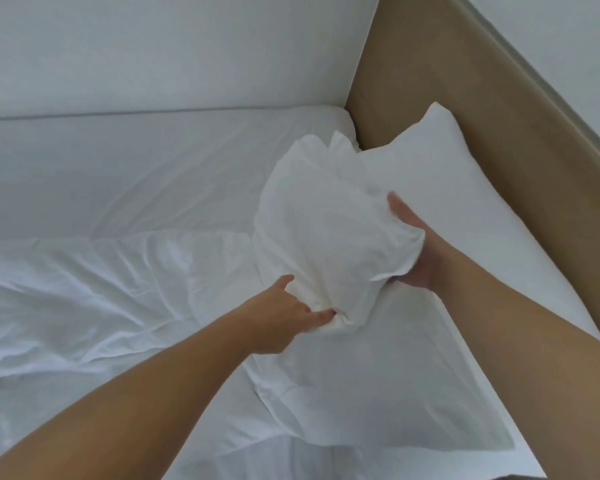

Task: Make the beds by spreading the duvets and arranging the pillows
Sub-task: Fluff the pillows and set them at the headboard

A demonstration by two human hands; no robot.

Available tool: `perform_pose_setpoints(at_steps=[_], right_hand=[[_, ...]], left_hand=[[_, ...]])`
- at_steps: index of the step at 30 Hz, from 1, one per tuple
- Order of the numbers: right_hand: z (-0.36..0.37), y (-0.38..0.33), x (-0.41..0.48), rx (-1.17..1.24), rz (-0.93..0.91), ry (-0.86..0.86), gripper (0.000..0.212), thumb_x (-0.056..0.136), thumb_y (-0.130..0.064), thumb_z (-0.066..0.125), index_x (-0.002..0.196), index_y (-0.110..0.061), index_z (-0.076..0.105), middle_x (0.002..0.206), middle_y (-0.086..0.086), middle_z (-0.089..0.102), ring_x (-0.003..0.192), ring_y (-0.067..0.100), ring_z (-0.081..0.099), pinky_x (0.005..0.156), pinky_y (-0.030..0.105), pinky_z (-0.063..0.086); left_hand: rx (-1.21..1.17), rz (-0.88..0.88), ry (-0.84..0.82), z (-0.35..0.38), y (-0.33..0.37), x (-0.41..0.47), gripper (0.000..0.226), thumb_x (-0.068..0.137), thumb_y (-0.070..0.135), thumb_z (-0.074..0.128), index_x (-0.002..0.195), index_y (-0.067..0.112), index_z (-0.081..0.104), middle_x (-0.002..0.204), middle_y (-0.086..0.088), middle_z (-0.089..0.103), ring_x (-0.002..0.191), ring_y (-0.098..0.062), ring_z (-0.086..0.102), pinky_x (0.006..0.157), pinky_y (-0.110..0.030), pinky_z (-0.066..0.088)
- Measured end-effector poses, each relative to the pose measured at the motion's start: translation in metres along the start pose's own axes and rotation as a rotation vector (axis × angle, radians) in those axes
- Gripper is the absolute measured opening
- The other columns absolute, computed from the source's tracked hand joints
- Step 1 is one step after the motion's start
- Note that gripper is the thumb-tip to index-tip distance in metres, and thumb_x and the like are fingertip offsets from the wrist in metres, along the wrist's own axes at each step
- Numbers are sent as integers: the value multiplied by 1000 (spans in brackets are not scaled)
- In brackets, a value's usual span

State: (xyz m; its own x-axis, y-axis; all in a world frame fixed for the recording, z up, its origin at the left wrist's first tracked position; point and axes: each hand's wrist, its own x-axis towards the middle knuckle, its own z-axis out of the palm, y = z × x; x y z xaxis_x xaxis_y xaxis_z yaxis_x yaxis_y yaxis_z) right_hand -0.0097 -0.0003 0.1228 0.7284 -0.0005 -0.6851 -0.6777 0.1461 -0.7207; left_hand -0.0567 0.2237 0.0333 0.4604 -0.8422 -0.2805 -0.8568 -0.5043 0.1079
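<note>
Head view, bed seen from above. A small pillow (329, 230), white and crumpled, is held just above the bed at frame centre, toward 1 o'clock. It overlaps a large pillow (371, 386) that lies flat on the sheet (136, 168) and runs from 5 o'clock up to 1 o'clock along the tan headboard (499, 116).

The left hand (284, 313) grips the small pillow's near corner at 6 o'clock, its fingers (323, 315) curled into the bunched cloth. The right hand (413, 251) holds the edge at 3 o'clock, thumb on top and the other fingers hidden beneath the fabric. The duvet (84, 282) lies rumpled at 9 o'clock, not yet spread. A white wall (153, 46) bounds the bed at 11 o'clock.

Handling, judged from the sag and creases: the pillow appears light, soft and easily deformed, and its case is loose enough to slip over the filling. A hold on two opposite edges or corners, taking filling and cloth together, should suit shaking it square before it is laid against the headboard.
</note>
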Motion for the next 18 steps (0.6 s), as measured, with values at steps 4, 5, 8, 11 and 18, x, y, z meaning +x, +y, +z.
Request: perform_pose_setpoints(at_steps=[4, 5, 8, 11, 18], right_hand=[[0, 5, 4, -504, 11, 79, 17, 83, -1, 61, 98, -10, 64, 94, 13, 66, 82, 29, 63, 75, 41, 52], [1, 5, 3, -521, -24, 125, 19, 84, 2, 56, 97, -10, 63, 94, 13, 64, 82, 28, 62, 73, 39, 51], [12, -4, -10, -362, -138, 61, 25, 86, 5, 51, 103, -9, 63, 95, 9, 67, 79, 20, 63, 69, 31, 52], [26, -22, -36, -180, -263, -79, 26, 85, 10, 44, 79, -10, 61, 66, -2, 62, 59, 10, 58, 54, 22, 48], [-31, 27, -40, -948, -99, 261, 18, 80, -8, 58, 65, -17, 55, 74, 4, 56, 72, 23, 56, 54, 25, 39]], left_hand=[[-145, -119, -106, -2, 7, 6, 74, 86, 12, 46, 146, 43, 16, 113, 7, 58, 112, -19, 52, 114, -46, 16], [-279, -207, -109, -3, 8, 6, 69, 87, 18, 50, 145, 43, 22, 121, 7, 53, 117, -18, 49, 113, -44, 22], [-890, -554, 188, -15, 10, 3, 75, 82, 36, 69, 145, 24, 29, 139, 1, 43, 126, -20, 47, 105, -38, 39], [-1093, -611, 552, -48, 8, -4, 98, 74, 41, 77, 150, 23, 17, 146, 6, 38, 126, -12, 46, 101, -33, 42], [-954, -479, -36, -38, 31, -2, 80, 86, 18, 64, 151, 31, 20, 154, 2, 30, 133, -21, 42, 106, -32, 37]])
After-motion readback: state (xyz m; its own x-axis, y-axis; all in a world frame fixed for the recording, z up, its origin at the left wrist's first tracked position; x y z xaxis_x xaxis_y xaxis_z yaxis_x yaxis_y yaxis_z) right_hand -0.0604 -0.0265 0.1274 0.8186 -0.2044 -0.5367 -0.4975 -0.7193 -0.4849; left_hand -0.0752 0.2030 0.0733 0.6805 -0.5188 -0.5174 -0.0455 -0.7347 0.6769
